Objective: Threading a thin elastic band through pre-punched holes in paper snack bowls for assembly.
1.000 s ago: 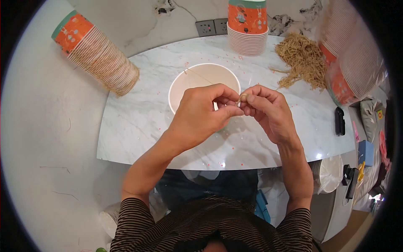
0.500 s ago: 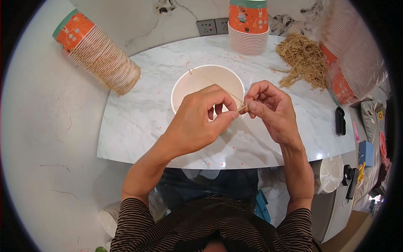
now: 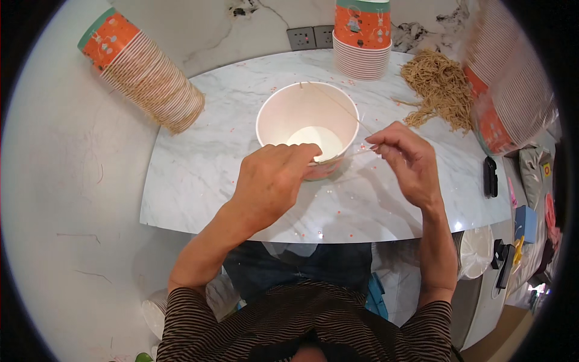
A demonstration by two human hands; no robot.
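The left hand [image 3: 274, 181] rests knuckles up at the near rim of a white paper bowl [image 3: 307, 130], its fingers curled and pinching the rim, while the right hand [image 3: 407, 160] hovers just beside the bowl's right side, thumb and forefinger pressed together on a thin pale string [image 3: 356, 152] that runs from the fingertips toward the bowl's rim. A second thin strand crosses over the bowl's open mouth. The bowl stands upright near the middle of a white marble table [image 3: 199, 175], empty inside. Farther out, a long stack of orange and teal paper cups [image 3: 145, 66] lies tilted at the table's far left corner. An upright stack of the same cups [image 3: 362, 36] stands at the back edge, below a grey wall socket [image 3: 310, 37]. To the right lies a loose heap of tan string [image 3: 440, 87], and beside it a bagged stack of cups [image 3: 512, 90].
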